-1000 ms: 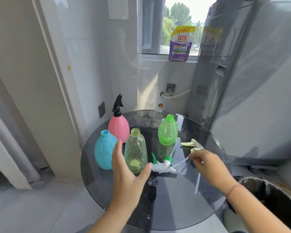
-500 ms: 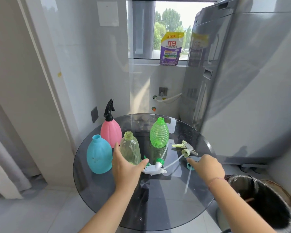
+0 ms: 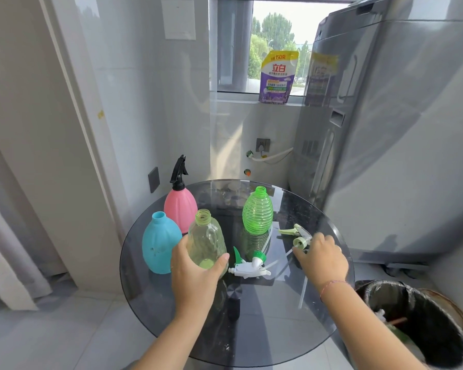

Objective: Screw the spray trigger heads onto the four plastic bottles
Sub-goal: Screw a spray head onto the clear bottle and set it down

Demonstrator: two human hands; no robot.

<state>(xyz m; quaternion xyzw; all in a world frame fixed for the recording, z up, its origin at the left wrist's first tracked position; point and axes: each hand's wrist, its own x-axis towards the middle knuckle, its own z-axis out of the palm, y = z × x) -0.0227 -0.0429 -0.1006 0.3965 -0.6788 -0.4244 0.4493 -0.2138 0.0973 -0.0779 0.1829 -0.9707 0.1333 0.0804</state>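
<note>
On the round dark glass table [image 3: 275,332] stand a pink bottle [image 3: 180,209] with a black trigger head [image 3: 178,172] screwed on, a blue bottle [image 3: 159,244], a clear pale-green bottle [image 3: 205,236] and a green ribbed bottle [image 3: 257,212]; these three have bare necks. My left hand [image 3: 195,271] wraps the clear bottle's lower half. A white trigger head with a green collar [image 3: 251,267] lies on its side between my hands. My right hand [image 3: 322,259] pinches the pale yellow-green trigger head [image 3: 296,235] at its collar, low on the table's right side.
A grey washing machine [image 3: 398,156] stands close behind the table on the right. A bin lined with a black bag [image 3: 412,324] sits at the lower right. A purple detergent pouch [image 3: 278,78] leans on the window sill. White wall and door frame are on the left.
My left hand moved forward from open in front of the clear bottle and closed around it. My right hand stayed at the pale trigger head, its fingers now around the collar.
</note>
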